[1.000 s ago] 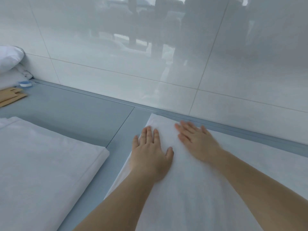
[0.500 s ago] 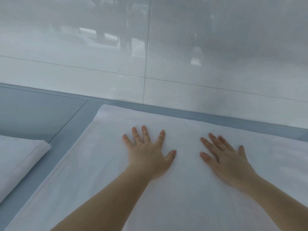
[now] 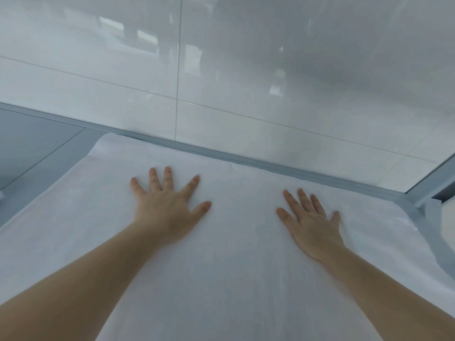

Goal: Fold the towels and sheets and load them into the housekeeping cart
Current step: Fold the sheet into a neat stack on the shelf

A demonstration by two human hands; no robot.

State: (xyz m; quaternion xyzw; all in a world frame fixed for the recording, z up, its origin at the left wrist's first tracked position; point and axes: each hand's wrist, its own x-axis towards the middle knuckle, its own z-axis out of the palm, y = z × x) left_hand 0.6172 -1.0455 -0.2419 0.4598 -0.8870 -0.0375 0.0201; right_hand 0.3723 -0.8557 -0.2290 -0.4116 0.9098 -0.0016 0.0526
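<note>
Two bare hands lie flat on a white sheet [image 3: 221, 279] spread over a grey-blue worktop [image 3: 37, 153]. The left hand [image 3: 167, 207] presses palm down near the sheet's far left part, its fingers [image 3: 168, 178] straight and spread wide, thumb out to the side, gripping nothing. The right hand [image 3: 312, 225] rests palm down further to the right and a little nearer the person, fingers straight and slightly fanned, also holding nothing; its outline is a little blurred. The two hands are well apart, with smooth cloth between them. Both forearms reach in from the lower corners across the sheet.

The sheet covers most of the near worktop. Its far edge lies just beside the raised grey strip [image 3: 246, 161] where the worktop meets a glossy white tiled wall [image 3: 246, 82]. Its left edge runs diagonally toward the lower left, leaving bare worktop beyond it. At the right the cloth drapes over the worktop's rounded corner [image 3: 406, 205].
</note>
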